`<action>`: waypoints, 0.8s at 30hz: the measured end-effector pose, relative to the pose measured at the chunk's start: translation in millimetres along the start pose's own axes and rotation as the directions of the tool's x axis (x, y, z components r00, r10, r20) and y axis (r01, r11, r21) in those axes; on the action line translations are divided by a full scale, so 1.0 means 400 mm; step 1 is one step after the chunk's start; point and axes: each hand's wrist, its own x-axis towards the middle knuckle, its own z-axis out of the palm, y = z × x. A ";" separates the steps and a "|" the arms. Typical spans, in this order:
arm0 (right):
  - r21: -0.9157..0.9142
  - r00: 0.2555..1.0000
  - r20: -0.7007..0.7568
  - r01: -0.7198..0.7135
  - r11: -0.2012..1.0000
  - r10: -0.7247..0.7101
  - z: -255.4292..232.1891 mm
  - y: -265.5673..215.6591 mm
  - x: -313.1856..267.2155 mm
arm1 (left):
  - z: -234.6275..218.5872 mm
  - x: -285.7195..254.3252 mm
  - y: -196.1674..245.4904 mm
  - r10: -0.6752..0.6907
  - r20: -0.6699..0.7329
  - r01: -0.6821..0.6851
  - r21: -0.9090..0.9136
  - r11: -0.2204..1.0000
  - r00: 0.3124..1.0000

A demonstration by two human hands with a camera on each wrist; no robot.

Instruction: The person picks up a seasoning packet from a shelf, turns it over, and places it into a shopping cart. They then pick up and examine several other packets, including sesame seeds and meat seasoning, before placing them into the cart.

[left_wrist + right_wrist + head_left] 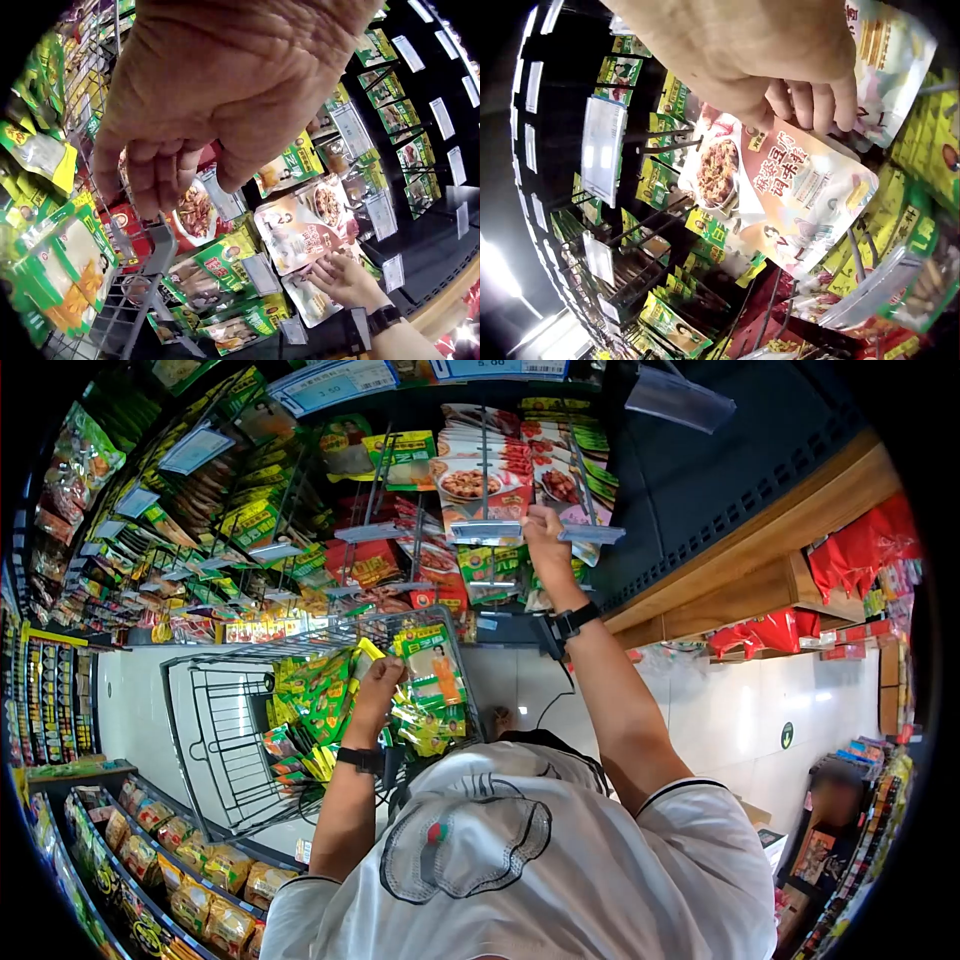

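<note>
My right hand [547, 545] is up at the rack. Its fingers grip the edge of a pink-and-white seasoning packet [795, 180] with a dish pictured on it, hanging at the front of a row. The left wrist view shows this hand low on the packet [300, 225], beside another pale packet [311, 300]. My left hand [380, 685] hovers over the shopping cart [225, 745], its fingers loosely curled with nothing visible in them. Under and around it lie several green-and-yellow packets [435, 670] in the cart.
Price-tag holders [485, 532] jut out at the hook ends. A wooden shelf edge [760, 545] runs along the right, with red bags [865, 550] beyond. Shelves of packaged food [190, 860] stand at lower left. Another person [835, 800] is at far right.
</note>
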 end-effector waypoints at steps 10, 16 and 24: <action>-0.161 0.964 -0.248 0.060 0.985 -0.100 -0.134 0.071 0.083 | -0.019 -0.008 -0.032 -0.023 0.014 0.023 0.041 0.999 1.000; -0.083 0.967 -0.254 -0.058 0.995 0.035 -0.154 0.087 0.084 | -0.034 -0.011 -0.047 0.002 -0.005 -0.002 0.053 0.999 1.000; 0.189 0.976 0.067 -0.214 0.958 0.205 -0.125 0.028 -0.109 | -0.123 -0.061 -0.111 -0.044 -0.107 0.047 0.027 0.999 0.993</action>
